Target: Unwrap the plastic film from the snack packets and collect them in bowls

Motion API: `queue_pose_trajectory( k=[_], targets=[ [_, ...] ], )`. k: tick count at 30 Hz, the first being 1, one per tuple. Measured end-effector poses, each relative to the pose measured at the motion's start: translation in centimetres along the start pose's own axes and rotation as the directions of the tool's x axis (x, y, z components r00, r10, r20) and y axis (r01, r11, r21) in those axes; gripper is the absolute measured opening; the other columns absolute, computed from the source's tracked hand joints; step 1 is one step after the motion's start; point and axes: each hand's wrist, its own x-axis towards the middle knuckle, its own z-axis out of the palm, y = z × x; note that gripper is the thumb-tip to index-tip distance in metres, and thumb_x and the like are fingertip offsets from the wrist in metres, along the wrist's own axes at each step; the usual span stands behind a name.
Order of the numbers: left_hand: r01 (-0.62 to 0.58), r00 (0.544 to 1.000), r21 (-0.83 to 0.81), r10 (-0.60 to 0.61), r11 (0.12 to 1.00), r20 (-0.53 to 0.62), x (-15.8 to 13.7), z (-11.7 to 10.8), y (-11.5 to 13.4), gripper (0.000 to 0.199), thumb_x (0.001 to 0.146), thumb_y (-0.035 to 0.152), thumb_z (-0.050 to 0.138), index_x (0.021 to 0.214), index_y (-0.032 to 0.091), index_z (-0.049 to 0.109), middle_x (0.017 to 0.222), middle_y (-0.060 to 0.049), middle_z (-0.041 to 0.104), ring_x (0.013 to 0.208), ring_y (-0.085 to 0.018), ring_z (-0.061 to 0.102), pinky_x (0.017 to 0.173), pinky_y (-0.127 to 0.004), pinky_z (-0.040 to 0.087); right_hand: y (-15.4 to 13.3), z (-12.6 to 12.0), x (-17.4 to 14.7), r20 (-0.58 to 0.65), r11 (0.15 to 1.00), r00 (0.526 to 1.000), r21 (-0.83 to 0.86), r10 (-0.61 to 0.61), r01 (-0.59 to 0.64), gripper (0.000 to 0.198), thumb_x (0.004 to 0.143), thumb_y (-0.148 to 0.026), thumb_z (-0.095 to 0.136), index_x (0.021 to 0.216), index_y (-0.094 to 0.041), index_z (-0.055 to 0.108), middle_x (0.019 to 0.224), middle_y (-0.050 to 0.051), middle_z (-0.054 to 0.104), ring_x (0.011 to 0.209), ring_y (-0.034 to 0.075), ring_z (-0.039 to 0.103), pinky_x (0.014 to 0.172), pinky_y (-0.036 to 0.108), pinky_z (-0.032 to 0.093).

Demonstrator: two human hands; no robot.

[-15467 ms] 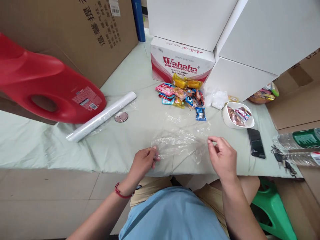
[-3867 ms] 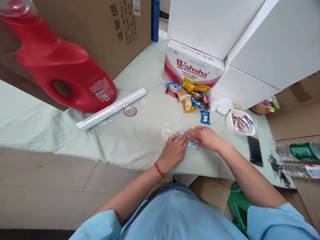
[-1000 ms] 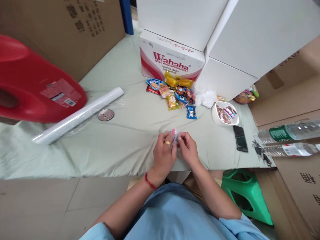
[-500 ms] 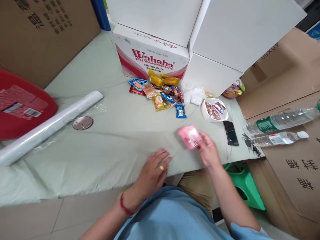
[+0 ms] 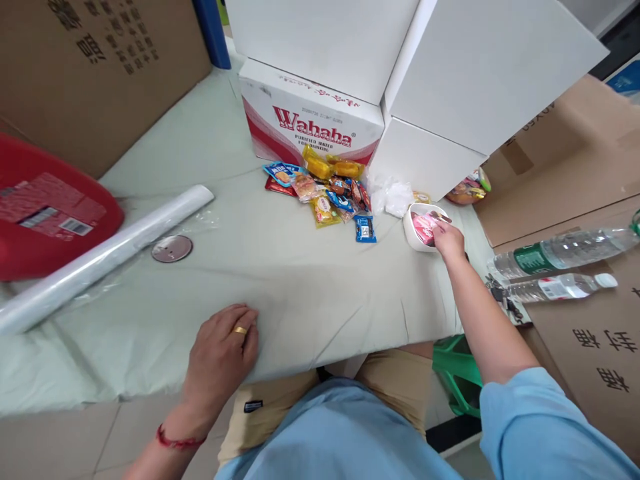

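Note:
My right hand (image 5: 449, 241) is closed on a pink snack packet (image 5: 424, 228), which lies in the mouth of a white bowl (image 5: 415, 239). Other wrappers in the bowl are partly hidden by the packet and my fingers. On the front part of the cloth-covered table (image 5: 310, 287) rests my left hand (image 5: 223, 350), palm down, its fingers curled together with nothing seen in them. To the left of the bowl is a pile of wrapped snacks (image 5: 325, 190), and a small blue packet (image 5: 365, 229) sits at its near side.
A Wahaha carton (image 5: 310, 123) and white boxes (image 5: 440, 60) stand behind the snacks. At left are a plastic roll (image 5: 110, 253), a round lid (image 5: 172, 248) and a red container (image 5: 50, 207). Two bottles (image 5: 565, 250) and keys (image 5: 505, 297) lie at right, above a green stool (image 5: 457, 373).
My right hand has carried the pink packet right and away from me, to the white bowl. My left hand has shifted left along the table's front, its fingers now curled in more.

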Motion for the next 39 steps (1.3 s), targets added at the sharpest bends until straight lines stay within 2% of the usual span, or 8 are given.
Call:
queue_pose_trajectory(
  k=[5, 8, 16, 23, 27, 30, 35, 39],
  targets=[
    [-0.004, 1.0, 0.014, 0.004, 1.0, 0.012, 0.1, -0.1, 0.2, 0.019, 0.093, 0.006, 0.061, 0.108, 0.013, 0.069, 0.107, -0.015, 0.074, 0.106, -0.032, 0.072, 0.093, -0.045, 0.057, -0.5, -0.4, -2.4, -0.159, 0.89, 0.979, -0.455, -0.13, 0.044, 0.04, 0.094, -0.033, 0.053, 0.118, -0.016, 0.079, 0.123, 0.023, 0.062, 0.121, 0.039, 0.05, 0.103, 0.056, 0.043],
    [0.026, 1.0, -0.009, -0.026, 1.0, 0.012, -0.1, -0.1, 0.1, 0.019, 0.092, 0.006, 0.06, 0.107, 0.013, 0.07, 0.108, -0.016, 0.075, 0.106, -0.032, 0.072, 0.094, -0.046, 0.057, -1.9, -0.3, -2.6, -0.207, 0.867, 0.936, -0.471, -0.285, 0.16, 0.04, 0.093, -0.03, 0.054, 0.123, -0.017, 0.075, 0.13, 0.023, 0.06, 0.121, 0.039, 0.05, 0.101, 0.054, 0.044],
    [0.074, 0.997, -0.034, -0.073, 0.997, 0.026, -0.3, 0.0, 0.0, 0.021, 0.092, 0.01, 0.058, 0.108, 0.018, 0.071, 0.107, -0.013, 0.075, 0.107, -0.031, 0.072, 0.095, -0.046, 0.057, -8.7, 5.1, -1.0, 0.126, 0.89, 0.912, -0.204, -0.391, 0.409, 0.026, 0.094, -0.026, 0.052, 0.104, -0.021, 0.075, 0.105, 0.012, 0.077, 0.098, 0.028, 0.067, 0.094, 0.039, 0.049],
    [0.081, 0.997, -0.054, -0.081, 0.995, -0.005, -0.1, -0.1, 0.2, 0.019, 0.092, 0.009, 0.06, 0.104, 0.018, 0.071, 0.103, -0.012, 0.075, 0.104, -0.029, 0.072, 0.094, -0.043, 0.057, -12.6, 11.0, 0.4, 0.159, 0.98, 0.977, -0.122, -0.139, 0.159, 0.016, 0.087, -0.028, 0.065, 0.097, -0.02, 0.074, 0.095, 0.009, 0.077, 0.093, 0.026, 0.066, 0.09, 0.037, 0.049],
    [0.115, 0.992, -0.173, -0.123, 0.978, -0.034, -0.2, -0.4, 0.1, 0.018, 0.093, 0.008, 0.061, 0.104, 0.019, 0.071, 0.102, -0.01, 0.075, 0.103, -0.026, 0.072, 0.094, -0.041, 0.058, -12.1, 10.1, -1.1, 0.069, 0.984, 0.986, 0.11, -0.15, 0.142, 0.013, 0.086, -0.032, 0.062, 0.082, -0.021, 0.068, 0.09, 0.007, 0.073, 0.089, 0.022, 0.063, 0.086, 0.035, 0.05],
    [0.2, 0.97, -0.3, -0.232, 0.933, -0.074, 0.2, -1.2, 0.4, 0.017, 0.095, 0.01, 0.061, 0.105, 0.02, 0.071, 0.105, -0.008, 0.074, 0.104, -0.023, 0.072, 0.095, -0.037, 0.058, -11.0, 7.6, -4.0, 0.097, 0.876, 0.991, 0.481, -0.093, 0.036, 0.022, 0.08, -0.042, 0.071, 0.083, -0.023, 0.062, 0.079, -0.001, 0.063, 0.07, 0.015, 0.055, 0.066, 0.028, 0.047],
    [0.42, 0.896, -0.559, -0.425, 0.715, 0.13, 4.1, -1.8, 2.2, 0.016, 0.102, 0.023, 0.057, 0.106, 0.023, 0.073, 0.107, -0.005, 0.072, 0.1, -0.018, 0.071, 0.09, -0.035, 0.06, -10.0, 2.9, -10.4, 0.344, 0.507, 0.935, 0.823, -0.086, -0.256, 0.031, 0.069, -0.034, 0.082, 0.081, -0.024, 0.056, 0.069, -0.007, 0.05, 0.055, 0.008, 0.045, 0.046, 0.02, 0.033],
    [0.532, 0.837, -0.808, -0.3, 0.254, 0.457, 9.4, 1.2, 4.1, 0.029, 0.102, 0.044, 0.058, 0.119, 0.022, 0.065, 0.121, -0.01, 0.064, 0.108, -0.022, 0.071, 0.078, -0.034, 0.064, -10.2, 2.2, -15.1, 0.495, 0.292, 0.864, 0.843, -0.091, -0.452, 0.023, 0.065, -0.025, 0.072, 0.075, -0.023, 0.052, 0.068, -0.008, 0.054, 0.044, 0.006, 0.037, 0.04, 0.02, 0.032]
  ],
)
